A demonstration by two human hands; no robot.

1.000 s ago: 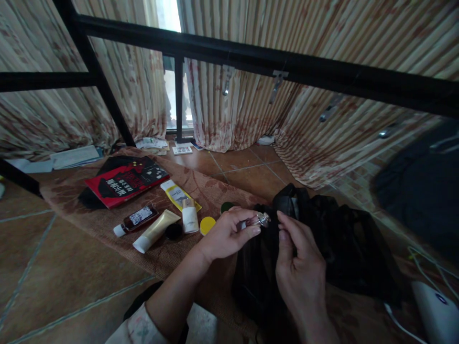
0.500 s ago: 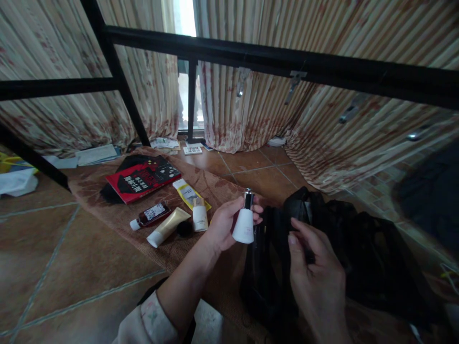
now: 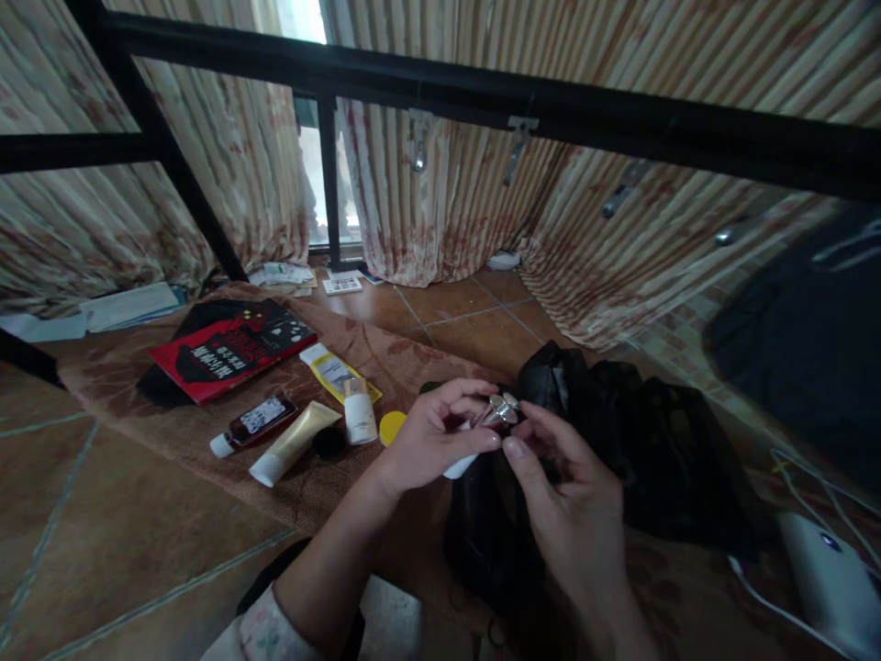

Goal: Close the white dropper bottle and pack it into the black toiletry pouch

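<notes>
My left hand (image 3: 430, 431) is wrapped round a white cosmetic bottle (image 3: 460, 466) with a shiny silver cap (image 3: 496, 410). The bottle is tilted, its cap towards my right hand (image 3: 574, 491). Thumb and forefinger of that hand are bent in at the cap, seeming to pinch its edge; the exact contact is partly hidden. Left of my hands on the brown cloth (image 3: 406, 353) lie a small white bottle (image 3: 360, 413), a gold tube (image 3: 295, 442), a black round lid (image 3: 328, 443) and a yellow round piece (image 3: 393, 428).
A dark bottle (image 3: 254, 422), a yellow-and-white packet (image 3: 339, 372) and a red-black book (image 3: 230, 353) lie further left. Black mesh bags (image 3: 619, 441) spread at right. A white device (image 3: 826, 578) with a cable sits lower right. A black metal bar (image 3: 427, 83) crosses ahead.
My left hand has tipped the bottle over, cap turned to the right. My right hand has come in to the cap. The view has shifted right, showing the white device.
</notes>
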